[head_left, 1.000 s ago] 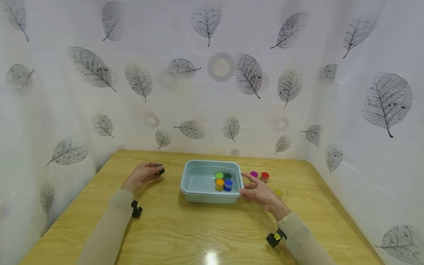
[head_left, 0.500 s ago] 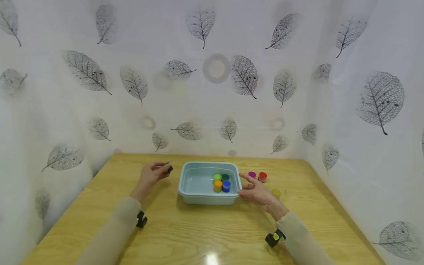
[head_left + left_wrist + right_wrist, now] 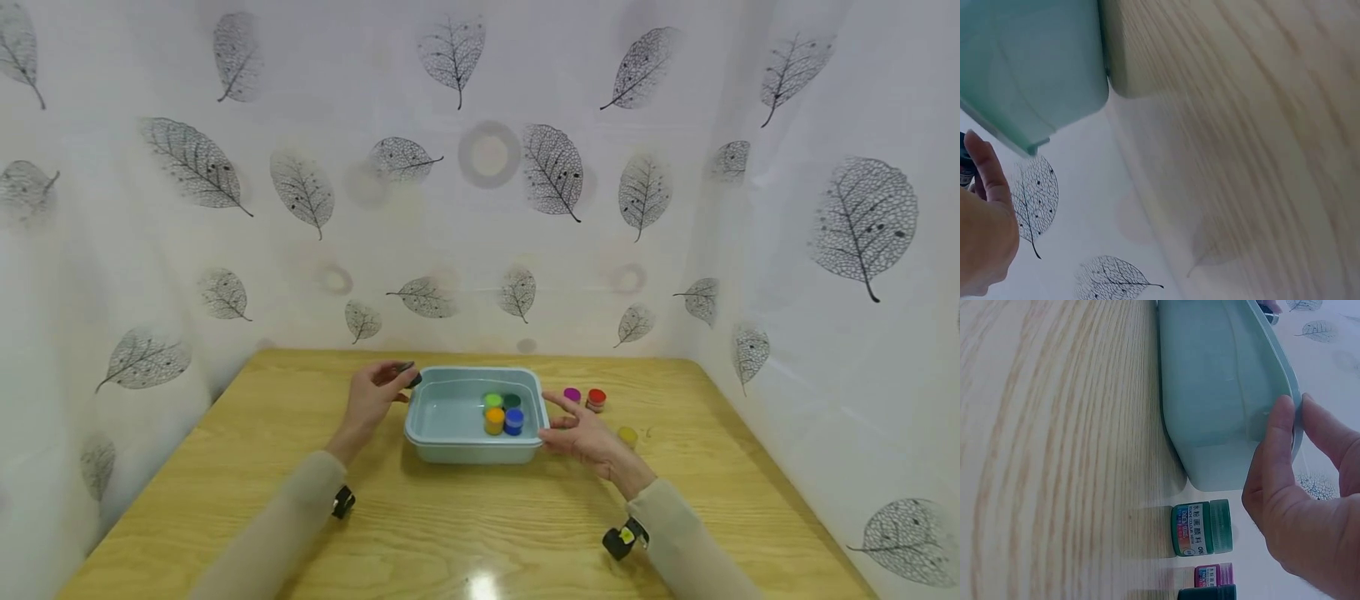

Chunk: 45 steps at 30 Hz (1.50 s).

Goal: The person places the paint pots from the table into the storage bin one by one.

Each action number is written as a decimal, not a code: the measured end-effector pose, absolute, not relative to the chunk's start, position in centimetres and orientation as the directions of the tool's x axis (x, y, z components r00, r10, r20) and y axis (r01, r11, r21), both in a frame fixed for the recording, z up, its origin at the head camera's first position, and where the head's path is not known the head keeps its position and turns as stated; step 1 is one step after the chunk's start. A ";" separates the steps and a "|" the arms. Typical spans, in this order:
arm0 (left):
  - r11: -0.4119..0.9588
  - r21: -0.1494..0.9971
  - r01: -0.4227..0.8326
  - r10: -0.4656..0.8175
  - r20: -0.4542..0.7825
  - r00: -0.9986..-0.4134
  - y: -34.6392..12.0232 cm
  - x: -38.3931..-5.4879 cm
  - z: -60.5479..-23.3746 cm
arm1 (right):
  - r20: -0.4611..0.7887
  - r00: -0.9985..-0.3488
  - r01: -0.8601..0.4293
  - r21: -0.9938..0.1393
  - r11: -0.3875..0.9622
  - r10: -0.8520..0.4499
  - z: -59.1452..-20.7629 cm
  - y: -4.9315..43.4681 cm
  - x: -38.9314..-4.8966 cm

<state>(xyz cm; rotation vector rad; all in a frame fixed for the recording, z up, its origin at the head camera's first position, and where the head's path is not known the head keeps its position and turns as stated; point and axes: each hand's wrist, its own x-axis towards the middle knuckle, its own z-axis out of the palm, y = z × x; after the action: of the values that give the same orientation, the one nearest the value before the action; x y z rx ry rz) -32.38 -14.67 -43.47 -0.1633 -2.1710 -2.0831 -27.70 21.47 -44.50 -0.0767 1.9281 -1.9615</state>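
Note:
A pale blue-green plastic tub (image 3: 450, 452) stands on the table, with several paint jars inside: light green (image 3: 492, 402), dark green (image 3: 512, 402), orange (image 3: 493, 421) and blue (image 3: 513, 422). By the tub's left rim my left hand (image 3: 371, 396) holds a small black paint jar (image 3: 415, 380) in its fingers, raised to about rim height. In the left wrist view that jar is mostly cut off at the edge. My right hand (image 3: 1310, 487) pinches the tub's right rim between thumb and fingers.
Right of the tub stand a purple jar (image 3: 572, 395), a red jar (image 3: 596, 401) and a yellow jar (image 3: 627, 437). A green-labelled paint jar (image 3: 1200, 528) shows below the tub in the right wrist view. A leaf-print curtain (image 3: 480, 250) borders the wooden table (image 3: 420, 533).
My left hand has carried the black paint jar rightward to the tub's left rim. The right hand keeps its grip on the tub. The camera view has shifted slightly.

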 end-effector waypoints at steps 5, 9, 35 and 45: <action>0.108 0.968 0.226 -0.041 0.231 -0.972 -13.4 -32.9 -44.2 | -0.226 -0.923 0.232 -0.973 0.019 -0.311 -44.5 21.6 -27.7; 0.143 0.962 0.233 -0.073 0.245 -0.967 -12.5 -32.6 -43.9 | -0.223 -0.924 0.230 -0.973 0.014 -0.310 -44.5 21.7 -27.7; 0.397 0.902 0.172 0.013 0.181 -0.983 -8.2 -31.7 -42.5 | -0.216 -0.919 0.222 -0.975 0.020 -0.331 -44.3 21.6 -27.5; 0.431 0.897 0.098 0.081 0.070 -0.994 -7.1 -32.2 -42.5 | -0.215 -0.919 0.220 -0.975 0.024 -0.331 -44.3 21.5 -27.5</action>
<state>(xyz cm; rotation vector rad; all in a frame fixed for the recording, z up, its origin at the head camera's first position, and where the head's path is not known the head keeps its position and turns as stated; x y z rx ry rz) -32.17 -7.13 -42.51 -0.1656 -2.6431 -1.6589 -27.52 21.54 -44.30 -0.1136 1.9246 -1.9525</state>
